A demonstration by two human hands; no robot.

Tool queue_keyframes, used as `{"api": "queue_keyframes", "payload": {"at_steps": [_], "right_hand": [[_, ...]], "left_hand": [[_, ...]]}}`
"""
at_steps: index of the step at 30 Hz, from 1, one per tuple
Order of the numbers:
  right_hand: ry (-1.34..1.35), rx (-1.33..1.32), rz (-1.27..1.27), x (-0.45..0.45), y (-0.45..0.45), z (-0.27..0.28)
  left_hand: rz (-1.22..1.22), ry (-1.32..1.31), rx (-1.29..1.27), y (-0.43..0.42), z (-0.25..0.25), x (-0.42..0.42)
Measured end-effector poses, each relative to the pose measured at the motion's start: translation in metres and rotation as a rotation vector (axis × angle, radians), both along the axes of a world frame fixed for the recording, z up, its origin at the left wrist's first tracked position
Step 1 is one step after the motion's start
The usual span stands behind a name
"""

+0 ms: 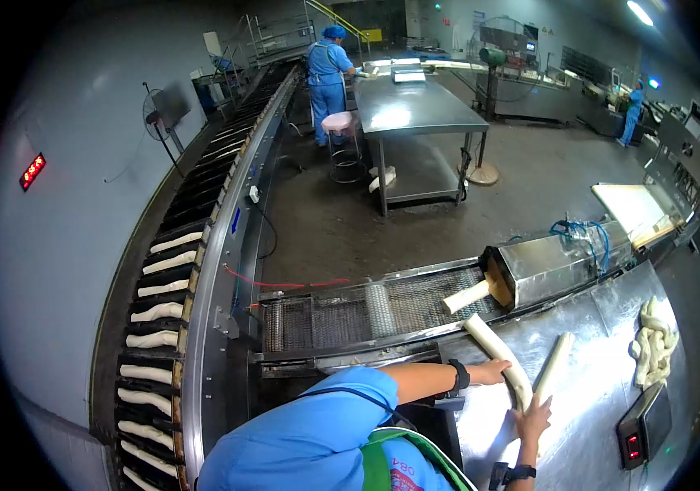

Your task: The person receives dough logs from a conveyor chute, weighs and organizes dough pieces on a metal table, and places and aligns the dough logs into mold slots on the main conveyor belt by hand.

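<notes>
A long, curved dough strip (497, 352) lies on the steel worktable in front of me. My left hand (491, 372) comes in from the left, its fingers gripping the side of this strip around the middle. My right hand (534, 419) is at its near end, fingers closed around the dough there. A second, straighter dough strip (554, 364) slants away to the right, its near end also against my right hand. Further off, another dough piece (466, 296) sticks out of the metal machine's outlet onto a mesh belt.
A mesh conveyor (374, 315) runs behind the worktable (591, 401), fed by a metal machine (563, 260). On the right are a twisted dough pile (655, 344) and a scale (643, 425). A long tray conveyor (150, 340) carries dough strips at left. A co-worker (329, 82) stands beyond.
</notes>
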State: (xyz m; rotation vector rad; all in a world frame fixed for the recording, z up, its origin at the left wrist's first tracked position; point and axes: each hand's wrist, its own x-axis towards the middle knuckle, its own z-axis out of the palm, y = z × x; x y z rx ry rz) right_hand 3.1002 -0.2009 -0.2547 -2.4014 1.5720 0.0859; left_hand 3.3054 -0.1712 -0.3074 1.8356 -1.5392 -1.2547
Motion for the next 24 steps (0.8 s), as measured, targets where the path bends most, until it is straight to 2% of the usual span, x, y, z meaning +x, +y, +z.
{"api": "queue_keyframes", "payload": {"at_steps": [1,3,5,6,7,8,12,14,16,17,18,19,22,24], "right_hand": [[-0.031,-0.032,-0.005,0.005,-0.003,-0.008],[-0.036,-0.044,0.061,0.011,-0.014,-0.017],[-0.016,-0.048,0.145,0.010,-0.015,-0.016],[0.020,-0.037,0.157,0.012,-0.011,-0.008],[0.026,-0.009,0.153,0.014,-0.005,0.003],[0.028,0.016,0.146,0.017,0.002,0.013],[0.077,0.057,0.057,0.018,0.019,0.017],[0.092,0.044,0.028,0.014,0.023,0.020],[0.103,0.061,0.014,0.007,0.019,0.021],[0.071,0.058,0.031,0.003,0.019,0.020],[0.039,0.049,0.050,-0.001,0.018,0.022],[0.008,0.066,0.046,-0.005,0.015,0.024],[-0.001,0.145,0.003,-0.001,0.017,0.042],[-0.003,0.107,0.025,0.000,0.019,0.043]], "left_hand": [[-0.002,0.003,0.002,0.002,0.004,0.002],[0.267,-0.153,-0.110,0.011,0.011,0.003],[0.364,-0.194,0.035,0.013,0.025,0.019],[0.410,-0.288,0.024,0.016,0.024,0.026],[0.399,-0.199,0.029,0.024,0.033,0.042],[0.311,-0.258,0.049,0.029,0.045,0.053],[0.095,-0.235,-0.243,0.043,0.021,0.095],[0.056,-0.272,-0.267,0.046,0.043,0.104],[0.209,-0.444,-0.577,0.041,0.029,0.118],[0.313,-0.483,-0.306,0.041,0.064,0.126],[0.462,-0.570,-0.410,0.049,0.060,0.137],[0.500,-0.754,-0.365,0.051,0.053,0.154],[0.535,-1.037,-0.305,0.074,0.028,0.218],[0.450,-0.733,-0.043,0.088,0.028,0.248]]}}
